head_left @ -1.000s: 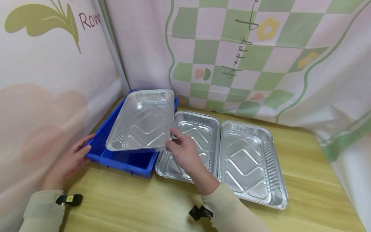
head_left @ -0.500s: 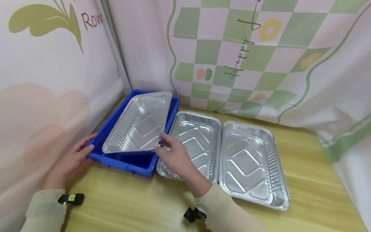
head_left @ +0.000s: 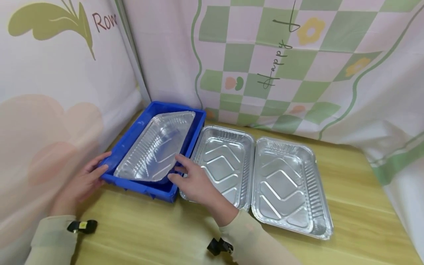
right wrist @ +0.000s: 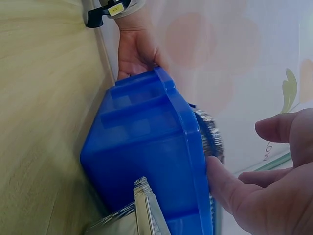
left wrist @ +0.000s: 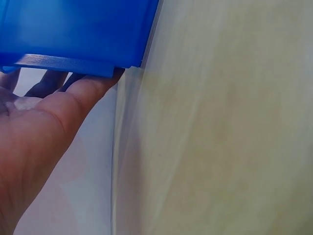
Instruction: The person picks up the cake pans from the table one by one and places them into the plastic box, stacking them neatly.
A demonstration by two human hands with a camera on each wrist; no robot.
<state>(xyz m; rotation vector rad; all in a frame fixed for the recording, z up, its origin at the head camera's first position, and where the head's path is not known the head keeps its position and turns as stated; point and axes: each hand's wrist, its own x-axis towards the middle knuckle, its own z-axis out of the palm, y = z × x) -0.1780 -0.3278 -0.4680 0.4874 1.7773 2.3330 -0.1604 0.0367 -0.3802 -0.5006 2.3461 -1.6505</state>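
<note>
A blue plastic bin sits on the wooden table at the left. Its near left corner is gripped by my left hand, whose fingers reach under the rim in the left wrist view. Inside the bin leans a foil tray, tilted, its right edge higher than its left. My right hand is over the bin's right rim, fingers spread just beside the tray's near right edge. In the right wrist view the thumb and fingers are apart with nothing between them, one fingertip at the bin's rim.
Two more foil trays stand side by side right of the bin, the middle tray close against it and the right tray beyond. Patterned curtains hang behind and at the left. Bare wooden table shows in front.
The foil tray has gone from above the bin down into it, tilting further. My right hand has followed left and down and let go of the tray. The left hand stays on the bin.
</note>
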